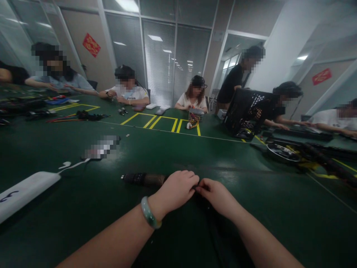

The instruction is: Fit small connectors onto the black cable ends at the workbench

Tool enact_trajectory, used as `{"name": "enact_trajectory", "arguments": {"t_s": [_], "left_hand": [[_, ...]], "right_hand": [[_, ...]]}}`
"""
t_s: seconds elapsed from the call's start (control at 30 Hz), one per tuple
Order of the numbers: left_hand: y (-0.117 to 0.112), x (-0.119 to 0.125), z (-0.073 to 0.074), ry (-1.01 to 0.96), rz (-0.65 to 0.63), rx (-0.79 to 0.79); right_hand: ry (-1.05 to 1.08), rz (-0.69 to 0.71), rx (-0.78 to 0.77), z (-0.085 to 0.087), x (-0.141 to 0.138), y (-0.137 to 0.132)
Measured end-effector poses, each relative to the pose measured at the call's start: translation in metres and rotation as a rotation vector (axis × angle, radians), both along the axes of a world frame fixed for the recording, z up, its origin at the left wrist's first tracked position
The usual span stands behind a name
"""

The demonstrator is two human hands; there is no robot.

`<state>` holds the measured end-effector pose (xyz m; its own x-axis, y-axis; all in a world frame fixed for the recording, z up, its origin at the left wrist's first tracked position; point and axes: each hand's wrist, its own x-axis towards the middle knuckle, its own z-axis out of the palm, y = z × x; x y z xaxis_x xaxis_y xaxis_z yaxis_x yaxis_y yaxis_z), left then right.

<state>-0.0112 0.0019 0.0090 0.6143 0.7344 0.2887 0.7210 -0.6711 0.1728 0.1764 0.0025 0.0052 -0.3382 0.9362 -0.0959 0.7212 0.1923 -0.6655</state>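
Note:
On the green table in front of me lies a dark, tube-shaped tool that looks like an electric screwdriver. Its small silver tip points left, with a black ribbed collar behind it. My left hand, with a green bangle at the wrist, is closed over its right part. Close against it, my right hand pinches a small dark piece at the tool's right end. My fingers hide most of that piece, so I cannot make it out. Below the hands, a dark strip or shadow runs toward me.
To the left, a white power bank-like block has a cable running to a blurred item. Right of me lie dark parts with a round silver-rimmed piece. A black computer case stands beyond. Several people sit across the table.

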Motion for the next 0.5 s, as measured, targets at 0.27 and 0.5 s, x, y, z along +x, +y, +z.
{"name": "enact_trajectory", "arguments": {"t_s": [0.27,0.5], "left_hand": [[-0.003,-0.003,-0.002,0.035,-0.01,-0.015],[0.008,-0.004,-0.002,0.066,-0.032,0.035]], "right_hand": [[0.057,-0.032,0.035,-0.01,-0.002,0.003],[0.082,-0.074,0.09,-0.018,-0.005,0.007]]}}
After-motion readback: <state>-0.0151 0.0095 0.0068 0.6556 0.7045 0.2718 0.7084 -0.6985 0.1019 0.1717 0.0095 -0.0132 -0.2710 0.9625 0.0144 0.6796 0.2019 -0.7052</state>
